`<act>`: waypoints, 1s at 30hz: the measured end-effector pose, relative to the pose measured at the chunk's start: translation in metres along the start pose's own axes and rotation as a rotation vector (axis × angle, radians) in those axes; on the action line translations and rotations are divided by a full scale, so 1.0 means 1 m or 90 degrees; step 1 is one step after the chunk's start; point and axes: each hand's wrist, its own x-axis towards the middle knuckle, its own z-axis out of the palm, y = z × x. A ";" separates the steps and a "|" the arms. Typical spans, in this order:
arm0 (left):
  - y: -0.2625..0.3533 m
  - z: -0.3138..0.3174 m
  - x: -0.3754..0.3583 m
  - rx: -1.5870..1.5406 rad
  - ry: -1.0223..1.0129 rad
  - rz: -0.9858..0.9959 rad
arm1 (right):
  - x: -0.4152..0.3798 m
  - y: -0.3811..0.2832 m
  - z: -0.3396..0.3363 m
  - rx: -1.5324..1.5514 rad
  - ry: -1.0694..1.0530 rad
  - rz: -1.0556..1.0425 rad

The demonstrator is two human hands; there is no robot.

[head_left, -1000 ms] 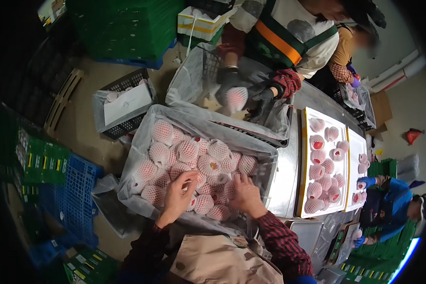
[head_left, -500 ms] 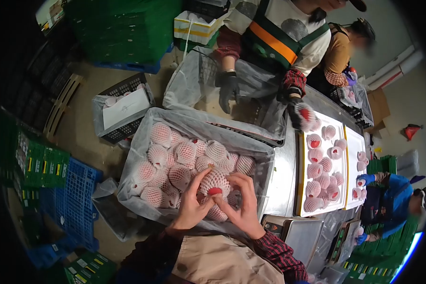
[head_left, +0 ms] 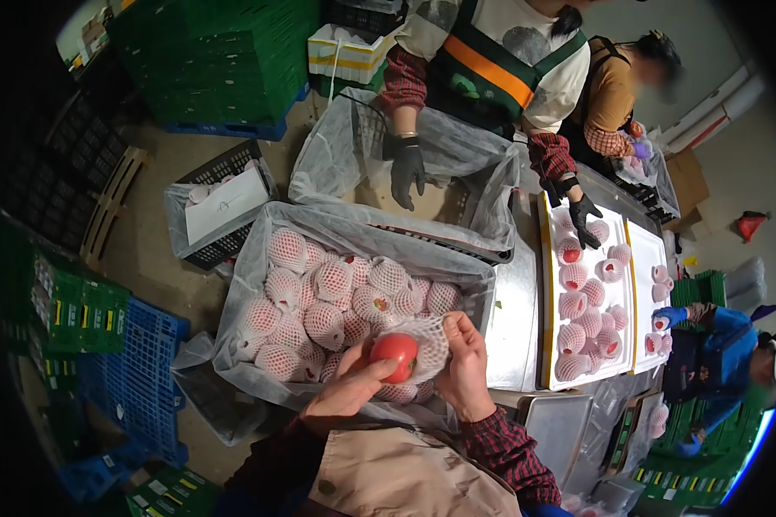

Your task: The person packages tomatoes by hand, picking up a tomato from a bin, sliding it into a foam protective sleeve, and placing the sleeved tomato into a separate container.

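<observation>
A smooth, round red fruit (head_left: 395, 357), much like a tomato, sits in my left hand (head_left: 351, 384) with the thumb across its front. My right hand (head_left: 464, 366) pinches the edge of a white foam net sleeve (head_left: 428, 338), stretched out to the right of the fruit. The sleeve still touches the fruit's right side. Both hands are above a crate (head_left: 250, 250) lined with clear plastic. Inside it lie several net-wrapped fruits (head_left: 324, 324), some showing red through the mesh.
A second lined crate (head_left: 319, 164) stands beyond mine, where a co-worker's gloved hand (head_left: 407, 172) hangs. Their other glove (head_left: 585, 220) is over a white foam tray (head_left: 547, 345) of wrapped fruits. A small black crate (head_left: 224, 246) and blue pallet (head_left: 138, 370) are on the left.
The foam sleeve has come off most of the fruit, pulled rightward by my right hand, baring its red skin. The co-worker's hand has let go of a wrapped fruit over the tray.
</observation>
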 end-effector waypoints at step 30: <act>0.013 0.011 -0.003 0.503 0.108 0.412 | -0.021 -0.031 0.014 -0.175 -0.144 0.049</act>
